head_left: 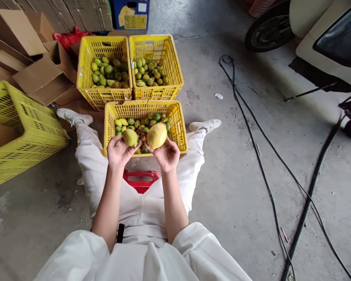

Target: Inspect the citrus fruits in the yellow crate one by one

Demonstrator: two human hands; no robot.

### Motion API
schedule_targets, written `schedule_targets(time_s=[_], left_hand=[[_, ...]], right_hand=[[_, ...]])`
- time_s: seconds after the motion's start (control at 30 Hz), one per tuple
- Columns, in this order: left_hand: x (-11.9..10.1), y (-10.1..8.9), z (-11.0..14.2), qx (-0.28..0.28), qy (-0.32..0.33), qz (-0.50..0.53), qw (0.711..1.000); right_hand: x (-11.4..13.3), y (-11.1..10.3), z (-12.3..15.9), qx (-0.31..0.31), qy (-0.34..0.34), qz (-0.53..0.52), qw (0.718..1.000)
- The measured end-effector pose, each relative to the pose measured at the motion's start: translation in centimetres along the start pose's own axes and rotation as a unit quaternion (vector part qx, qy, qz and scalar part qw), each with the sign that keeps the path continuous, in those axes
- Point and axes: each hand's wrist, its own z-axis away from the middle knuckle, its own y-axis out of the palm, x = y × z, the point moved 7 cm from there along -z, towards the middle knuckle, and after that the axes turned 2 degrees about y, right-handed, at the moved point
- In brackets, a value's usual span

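My left hand (119,151) holds a greenish-yellow lemon (130,137) on its fingers. A bigger, paler yellow lemon (156,136) rests in my right hand (167,153), close beside the first. Both hands are raised side by side, palms up, over the near edge of a yellow plastic crate (183,132) between my legs. Inside that crate lie several green and yellow lemons (131,121), partly hidden by my hands and the held fruit.
Two more yellow crates (103,93) (156,93) of green-yellow fruit stand just beyond. An upright yellow-green crate (43,136) and opened cardboard boxes (43,78) are at left. Black cables (266,142) cross the floor at right near a white vehicle (324,35). A red stool (142,187) shows beneath me.
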Motion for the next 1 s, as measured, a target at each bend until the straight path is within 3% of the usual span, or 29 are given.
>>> schedule_targets(time_s=[0.17, 0.47, 0.77, 0.87, 1.0], left_hand=[[0.1, 0.2, 0.3, 0.021, 0.011, 0.001, 1.000], [3.0, -0.5, -0.7, -0.017, -0.093, -0.038, 0.995], [-0.1, 1.4, 0.8, -0.002, -0.045, -0.013, 0.999], [0.3, 1.0, 0.8, -0.001, -0.066, -0.055, 0.996], [2.1, 0.0, -0.5, 0.032, -0.069, -0.104, 0.992]], right_hand=[[-0.1, -0.4, 0.2, -0.027, -0.015, -0.027, 0.999], [-1.9, -1.5, -0.8, -0.004, 0.065, -0.077, 0.995], [0.6, 1.1, 0.4, 0.016, -0.007, -0.030, 0.999], [0.3, 0.6, 0.2, 0.006, 0.000, -0.071, 0.997], [-1.6, -1.4, -1.0, -0.028, 0.067, -0.072, 0.995]])
